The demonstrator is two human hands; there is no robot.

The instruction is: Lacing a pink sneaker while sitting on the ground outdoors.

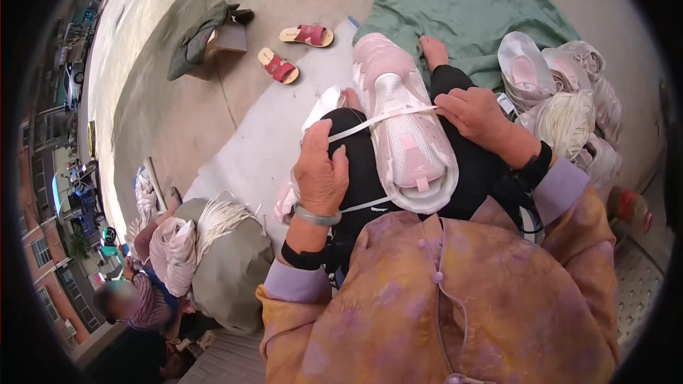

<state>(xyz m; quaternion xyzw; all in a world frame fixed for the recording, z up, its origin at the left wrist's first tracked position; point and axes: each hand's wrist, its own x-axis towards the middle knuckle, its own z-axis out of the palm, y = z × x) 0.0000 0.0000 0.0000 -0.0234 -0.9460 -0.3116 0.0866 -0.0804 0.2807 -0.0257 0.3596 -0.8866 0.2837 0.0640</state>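
A pale pink and white sneaker (418, 144) rests across my lap, its toe pointing away from me. A flat white shoelace (388, 114) stretches over its upper, between my two hands. On the right, my right hand (478, 119) pinches the lace between thumb and fingertips. The other side of the lace runs to my left hand (320, 174), closed on it near the fingers, with the thumb standing a little apart. Below, another stretch of lace leads from beside my left wrist to the sneaker's heel. Part of another pink shoe (286, 199) shows behind my left wrist.
Several pink sneakers (562, 71) and a bundle of white laces (565, 124) lie on the right. More laces (226, 226) sit on a grey-green covered heap (238, 270) at left, near another person (153, 299). Red sandals (279, 66), a cloth-draped box (228, 39) and a green cloth (462, 0) lie ahead.
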